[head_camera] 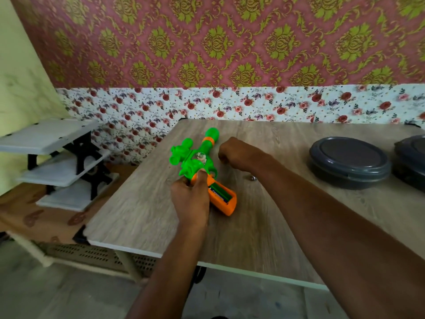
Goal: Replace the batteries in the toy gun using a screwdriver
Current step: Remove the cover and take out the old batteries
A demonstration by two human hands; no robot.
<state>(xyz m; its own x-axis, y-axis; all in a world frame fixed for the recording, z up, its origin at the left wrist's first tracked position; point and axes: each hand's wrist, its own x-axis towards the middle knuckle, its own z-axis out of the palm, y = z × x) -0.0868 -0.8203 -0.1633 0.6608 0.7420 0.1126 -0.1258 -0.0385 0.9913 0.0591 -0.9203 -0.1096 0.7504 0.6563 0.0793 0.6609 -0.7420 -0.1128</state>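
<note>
A green and orange toy gun (195, 160) lies on the wooden table (253, 222), barrel pointing away from me. Its orange grip (226, 203) faces me with the battery bay uncovered, and a green and blue battery (219, 192) shows inside. My left hand (190, 199) grips the gun at the top of the grip, thumb pressed on the body. My right hand (232, 150) hovers just right of the barrel with its fingers curled shut; I cannot tell if it holds anything. A small shiny object (252, 178) lies on the table under my right forearm. No screwdriver is visible.
Two dark grey round lidded containers (348, 165) (411, 162) sit at the table's right. A white and black tiered rack (59, 162) stands on the floor to the left. The table backs against a floral wall.
</note>
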